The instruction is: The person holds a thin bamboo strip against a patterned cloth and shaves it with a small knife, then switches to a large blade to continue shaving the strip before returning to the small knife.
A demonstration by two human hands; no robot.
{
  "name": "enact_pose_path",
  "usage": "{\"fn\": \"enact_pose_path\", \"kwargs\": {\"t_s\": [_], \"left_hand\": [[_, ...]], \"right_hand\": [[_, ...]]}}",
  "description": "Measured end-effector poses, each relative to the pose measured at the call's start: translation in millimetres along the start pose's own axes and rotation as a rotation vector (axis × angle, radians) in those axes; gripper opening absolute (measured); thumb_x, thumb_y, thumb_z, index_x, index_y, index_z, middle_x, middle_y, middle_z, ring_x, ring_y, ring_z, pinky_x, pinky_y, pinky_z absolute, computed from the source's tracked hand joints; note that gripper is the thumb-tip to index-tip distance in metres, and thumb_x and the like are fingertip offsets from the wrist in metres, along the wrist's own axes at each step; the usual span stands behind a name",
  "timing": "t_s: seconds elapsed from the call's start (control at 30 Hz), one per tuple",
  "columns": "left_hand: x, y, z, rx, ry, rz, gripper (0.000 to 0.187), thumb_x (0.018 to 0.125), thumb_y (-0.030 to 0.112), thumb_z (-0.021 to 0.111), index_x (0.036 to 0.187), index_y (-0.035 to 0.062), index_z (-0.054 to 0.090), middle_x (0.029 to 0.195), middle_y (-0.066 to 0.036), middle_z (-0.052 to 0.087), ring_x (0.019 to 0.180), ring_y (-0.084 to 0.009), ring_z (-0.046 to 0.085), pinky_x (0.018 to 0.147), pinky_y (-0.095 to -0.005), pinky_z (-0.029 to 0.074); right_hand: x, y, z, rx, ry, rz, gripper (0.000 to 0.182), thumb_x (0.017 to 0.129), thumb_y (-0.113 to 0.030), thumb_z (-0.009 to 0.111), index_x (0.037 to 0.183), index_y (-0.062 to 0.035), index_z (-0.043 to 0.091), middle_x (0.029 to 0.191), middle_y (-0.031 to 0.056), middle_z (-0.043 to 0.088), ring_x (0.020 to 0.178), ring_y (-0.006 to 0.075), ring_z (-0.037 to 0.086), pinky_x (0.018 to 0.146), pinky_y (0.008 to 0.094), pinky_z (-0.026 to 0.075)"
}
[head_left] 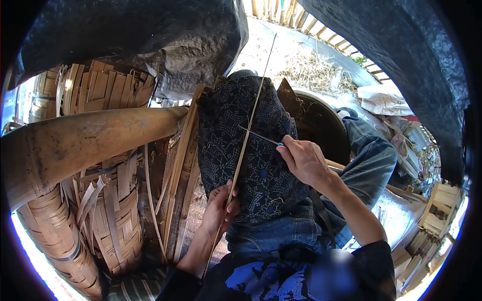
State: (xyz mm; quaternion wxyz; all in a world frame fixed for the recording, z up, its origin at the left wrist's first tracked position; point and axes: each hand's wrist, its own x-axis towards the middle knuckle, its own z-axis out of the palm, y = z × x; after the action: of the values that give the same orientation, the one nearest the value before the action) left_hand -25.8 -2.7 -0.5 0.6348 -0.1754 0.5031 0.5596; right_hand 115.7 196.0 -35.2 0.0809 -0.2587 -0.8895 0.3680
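Observation:
A long, thin bamboo strip [243, 150] runs from beside my body up past my lap and out toward the bright ground. My left hand [221, 206] is closed around its lower part. In my right hand [307, 159] is a slim-bladed knife [264, 137], a bit of blue showing at its handle. The blade lies across the strip, its tip just past it on the left. Under both, a dark blue patterned cloth [261, 173] covers my lap. Most of the knife's handle is hidden inside my fingers.
A thick bamboo pole [105, 131] juts in from the left, above woven bamboo baskets [113, 215]. Split bamboo pieces [176, 200] stand beside my left leg. A dark round container [321, 125] sits beyond my right hand. Shavings [316, 75] litter the ground; dark sheeting [401, 65] hangs overhead.

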Motion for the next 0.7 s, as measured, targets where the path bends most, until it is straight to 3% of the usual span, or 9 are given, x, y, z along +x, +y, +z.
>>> {"fn": "enact_pose_path", "kwargs": {"t_s": [0.17, 0.3, 0.4, 0.47, 0.6, 0.67, 0.7], "left_hand": [[0.8, 0.7, -1.7, 0.014, -0.021, -0.005, 0.032, 0.098, 0.033, 0.041, 0.079, 0.0081, 0.048, 0.044, 0.002, 0.037, 0.032, -0.0059, 0.026, 0.033, -0.0205, 0.018], [1.5, 1.9, -4.0, 0.065, -0.054, -0.014, 0.033, 0.099, 0.033, 0.037, 0.081, 0.0094, 0.051, 0.044, 0.003, 0.038, 0.031, -0.0077, 0.028, 0.035, -0.021, 0.024], [1.2, 2.4, -4.1, 0.068, -0.045, -0.01, 0.033, 0.099, 0.033, 0.037, 0.08, 0.0091, 0.05, 0.044, 0.003, 0.038, 0.03, -0.0078, 0.028, 0.035, -0.0209, 0.024], [1.4, 2.6, -3.3, 0.063, -0.046, -0.009, 0.033, 0.099, 0.033, 0.037, 0.08, 0.0091, 0.05, 0.044, 0.003, 0.038, 0.03, -0.0079, 0.028, 0.035, -0.0207, 0.025], [0.8, 2.3, -0.2, 0.106, -0.001, -0.002, 0.034, 0.098, 0.034, 0.04, 0.078, 0.0089, 0.05, 0.043, 0.002, 0.037, 0.03, -0.007, 0.028, 0.033, -0.0208, 0.022], [-0.2, 1.0, 4.1, 0.147, 0.023, 0.01, 0.035, 0.097, 0.035, 0.042, 0.076, 0.0086, 0.05, 0.043, 0.001, 0.036, 0.031, -0.0066, 0.027, 0.032, -0.0207, 0.021], [-0.7, 1.0, 6.1, 0.184, 0.044, 0.029, 0.035, 0.097, 0.035, 0.042, 0.076, 0.0085, 0.05, 0.043, 0.001, 0.037, 0.031, -0.0067, 0.027, 0.032, -0.0207, 0.021]], "right_hand": [[5.6, 1.8, -4.5, -0.074, -0.077, 0.001, 0.026, 0.093, -0.024, 0.052, 0.078, -0.0028, 0.048, 0.055, 0.0109, 0.053, 0.047, 0.026, 0.055, 0.043, 0.0374, 0.044], [13.1, 1.8, -12.7, -0.132, -0.093, -0.008, 0.028, 0.094, -0.025, 0.05, 0.078, -0.0029, 0.048, 0.052, 0.0107, 0.051, 0.044, 0.0261, 0.054, 0.044, 0.038, 0.044], [18.6, 1.0, -19.1, -0.116, -0.205, 0.101, 0.026, 0.094, -0.023, 0.051, 0.08, -0.001, 0.048, 0.054, 0.0154, 0.05, 0.051, 0.0315, 0.055, 0.047, 0.0407, 0.043], [17.8, 6.7, -18.2, 0.095, -0.172, 0.102, 0.026, 0.094, -0.023, 0.051, 0.08, -0.001, 0.049, 0.052, 0.0155, 0.049, 0.047, 0.0316, 0.053, 0.045, 0.0393, 0.043], [14.9, 4.4, -10.6, 0.107, -0.198, 0.127, 0.026, 0.094, -0.023, 0.051, 0.079, -0.0013, 0.048, 0.051, 0.0143, 0.049, 0.043, 0.031, 0.051, 0.043, 0.0373, 0.042], [13.0, -2.1, -8.4, -0.229, -0.195, -0.01, 0.029, 0.094, -0.026, 0.051, 0.077, -0.003, 0.048, 0.047, 0.0089, 0.049, 0.038, 0.024, 0.051, 0.04, 0.0338, 0.043], [14.0, -3.0, -5.6, -0.231, -0.188, -0.003, 0.029, 0.094, -0.026, 0.051, 0.077, -0.003, 0.048, 0.047, 0.0089, 0.049, 0.038, 0.024, 0.051, 0.04, 0.0338, 0.043]]}}
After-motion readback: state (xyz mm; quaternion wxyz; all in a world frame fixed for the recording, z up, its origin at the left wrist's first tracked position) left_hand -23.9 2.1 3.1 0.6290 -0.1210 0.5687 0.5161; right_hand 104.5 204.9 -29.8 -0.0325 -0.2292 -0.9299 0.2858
